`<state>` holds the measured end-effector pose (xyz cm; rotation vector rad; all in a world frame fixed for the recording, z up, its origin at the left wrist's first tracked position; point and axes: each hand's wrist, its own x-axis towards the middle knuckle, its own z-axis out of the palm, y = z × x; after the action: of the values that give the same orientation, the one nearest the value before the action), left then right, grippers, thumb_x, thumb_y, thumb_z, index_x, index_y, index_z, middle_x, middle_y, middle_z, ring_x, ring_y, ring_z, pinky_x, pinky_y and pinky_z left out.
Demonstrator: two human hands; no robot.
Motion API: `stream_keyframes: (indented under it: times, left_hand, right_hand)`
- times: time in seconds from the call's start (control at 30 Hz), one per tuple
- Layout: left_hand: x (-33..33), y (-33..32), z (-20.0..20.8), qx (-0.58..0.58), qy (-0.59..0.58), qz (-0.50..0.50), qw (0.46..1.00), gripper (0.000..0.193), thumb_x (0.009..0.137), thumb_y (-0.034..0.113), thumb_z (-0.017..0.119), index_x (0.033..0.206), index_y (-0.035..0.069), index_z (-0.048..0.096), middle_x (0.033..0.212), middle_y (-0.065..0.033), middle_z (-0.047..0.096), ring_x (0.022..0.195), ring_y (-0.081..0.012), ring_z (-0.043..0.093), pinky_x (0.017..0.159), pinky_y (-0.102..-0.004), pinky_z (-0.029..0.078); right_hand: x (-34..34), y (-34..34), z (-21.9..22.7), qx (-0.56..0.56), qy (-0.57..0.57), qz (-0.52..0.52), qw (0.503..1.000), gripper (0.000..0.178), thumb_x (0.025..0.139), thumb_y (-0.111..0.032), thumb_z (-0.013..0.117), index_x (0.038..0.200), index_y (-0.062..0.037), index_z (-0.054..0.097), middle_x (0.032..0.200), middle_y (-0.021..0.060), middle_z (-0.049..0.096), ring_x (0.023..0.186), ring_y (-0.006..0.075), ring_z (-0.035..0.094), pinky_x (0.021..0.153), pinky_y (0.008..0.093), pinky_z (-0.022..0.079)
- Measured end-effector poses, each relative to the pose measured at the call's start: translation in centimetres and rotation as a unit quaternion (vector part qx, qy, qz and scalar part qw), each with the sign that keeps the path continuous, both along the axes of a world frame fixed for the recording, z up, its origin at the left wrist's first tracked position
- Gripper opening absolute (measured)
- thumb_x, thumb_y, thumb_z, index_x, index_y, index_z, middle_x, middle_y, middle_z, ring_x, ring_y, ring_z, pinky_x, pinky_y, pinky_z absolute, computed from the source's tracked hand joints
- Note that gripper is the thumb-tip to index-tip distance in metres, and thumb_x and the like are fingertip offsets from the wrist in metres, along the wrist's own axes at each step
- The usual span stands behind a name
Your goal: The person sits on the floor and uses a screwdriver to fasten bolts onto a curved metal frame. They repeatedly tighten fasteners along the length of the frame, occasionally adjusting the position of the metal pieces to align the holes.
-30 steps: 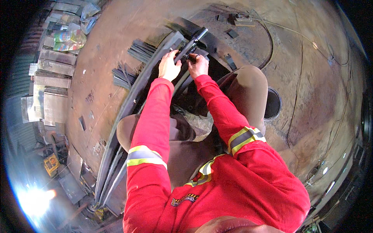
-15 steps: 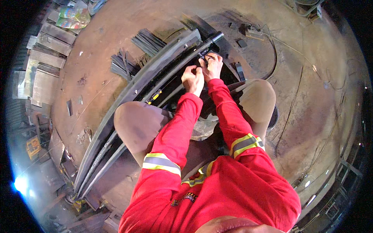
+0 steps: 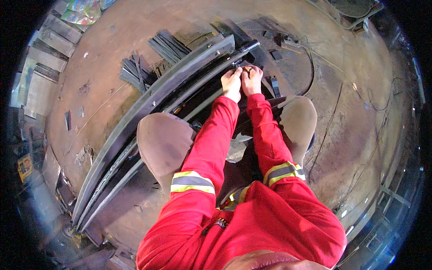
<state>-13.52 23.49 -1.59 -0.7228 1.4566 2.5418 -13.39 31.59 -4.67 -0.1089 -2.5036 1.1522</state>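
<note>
Both hands are together at the far end of a long dark metal frame (image 3: 114,143), which runs from the lower left up to the top middle. My left hand (image 3: 231,84) is closed, its fingers curled in against the frame's near bar. Right beside it, my right hand (image 3: 252,81) is also closed, with a dark ring on one finger. Whatever the fingers grip is hidden behind them. A round dark pipe (image 3: 249,47) sticks out just beyond the hands. Between the bars, an orange-tinted tool (image 3: 178,109) lies partly covered.
Past the frame lie two bundles of dark metal strips (image 3: 169,46). A black cable (image 3: 310,74) curves over the brown floor on the right, near a small block-like object (image 3: 290,43). Flat plates (image 3: 42,92) are stacked at the far left. My knees flank the work.
My left hand has moved up and right to meet the right hand. My right hand has come slightly lower and right. The view has shifted a little.
</note>
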Motion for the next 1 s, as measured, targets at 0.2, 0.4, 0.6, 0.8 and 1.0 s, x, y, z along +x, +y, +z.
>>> stream_keyframes:
  times: [0.2, 0.4, 0.6, 0.8, 1.0]
  left_hand:
    - [0.3, 0.7, 1.2, 0.051, 0.006, 0.059, 0.997, 0.016, 0.086, 0.002, 0.061, 0.101, 0.001, 0.056, 0.095, -0.0095, 0.064, 0.079, -0.0192, 0.064, 0.074, -0.0319, 0.052]
    - [-0.7, 0.4, -1.0, 0.021, 0.047, 0.032, 0.998, 0.016, 0.080, 0.004, 0.070, 0.093, 0.001, 0.061, 0.087, -0.0062, 0.065, 0.074, -0.0158, 0.061, 0.071, -0.0303, 0.050]
    - [-0.6, 0.0, -0.9, -0.017, 0.042, 0.033, 0.998, 0.018, 0.079, 0.009, 0.072, 0.094, 0.004, 0.064, 0.089, -0.0026, 0.065, 0.079, -0.0144, 0.059, 0.074, -0.0290, 0.047]
    - [-0.8, -0.2, 0.0, -0.033, 0.032, 0.032, 0.998, 0.016, 0.079, 0.006, 0.070, 0.092, 0.001, 0.063, 0.084, -0.0037, 0.064, 0.074, -0.0145, 0.059, 0.071, -0.0291, 0.049]
    - [-1.5, -2.1, -0.7, 0.031, -0.031, -0.071, 0.996, 0.004, 0.081, 0.008, 0.065, 0.081, 0.005, 0.064, 0.076, 0.0006, 0.060, 0.069, -0.0128, 0.055, 0.064, -0.0252, 0.043]
  right_hand:
    - [1.2, 1.4, 1.8, 0.070, 0.020, 0.029, 0.997, 0.039, 0.067, -0.029, 0.072, 0.098, -0.0063, 0.066, 0.101, 0.0176, 0.061, 0.102, 0.0353, 0.051, 0.095, 0.0434, 0.036]
    - [0.8, 0.9, 2.0, 0.031, 0.033, -0.013, 0.999, 0.027, 0.067, -0.024, 0.073, 0.088, -0.0077, 0.068, 0.093, 0.0159, 0.062, 0.098, 0.0359, 0.052, 0.088, 0.0435, 0.041]
    - [0.8, -0.2, 1.9, 0.043, 0.065, -0.036, 0.996, 0.023, 0.066, -0.020, 0.073, 0.084, -0.0064, 0.068, 0.094, 0.0149, 0.063, 0.098, 0.0343, 0.053, 0.086, 0.0417, 0.043]
    - [0.6, -0.3, 1.4, 0.065, 0.024, -0.026, 0.997, 0.022, 0.071, -0.025, 0.069, 0.087, -0.0091, 0.070, 0.100, 0.0109, 0.062, 0.105, 0.0331, 0.048, 0.091, 0.0438, 0.038]
    - [0.7, -0.8, 1.3, 0.049, 0.029, -0.033, 0.998, 0.025, 0.072, -0.023, 0.070, 0.091, -0.0071, 0.071, 0.099, 0.0113, 0.062, 0.105, 0.0323, 0.049, 0.091, 0.0416, 0.039]
